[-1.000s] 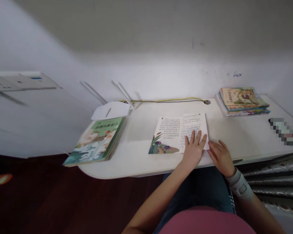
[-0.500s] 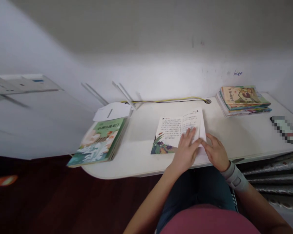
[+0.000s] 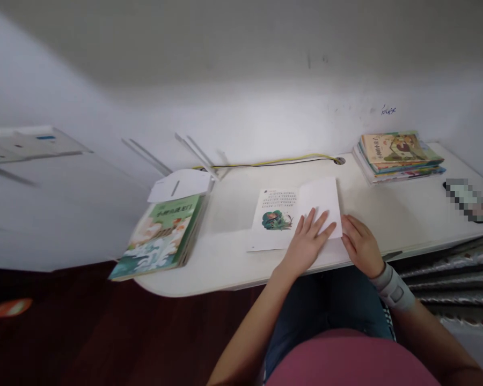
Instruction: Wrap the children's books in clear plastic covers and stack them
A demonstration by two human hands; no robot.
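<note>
An open picture book (image 3: 276, 199) lies on the white desk (image 3: 229, 262), its left page showing printed text and a green drawing. The right-hand side of the book is a blank white page. My left hand (image 3: 307, 241) rests on the lower part of that page with its fingers spread. At the page's lower right corner is my right hand (image 3: 361, 244), thumb and fingers closed around the edge. A grey band circles my right wrist.
A stack of picture books (image 3: 159, 233) stands at the desk's left end, beside a white router (image 3: 181, 185) with raised antennas. More books (image 3: 400, 155) are piled at the back right, near a pixelated phone-like object (image 3: 470, 199). Cables (image 3: 265, 162) run along the wall.
The book's pages have turned: the plant picture on the left page has given way to a green drawing, and the right side is now blank. My right hand moved right, away from my left.
</note>
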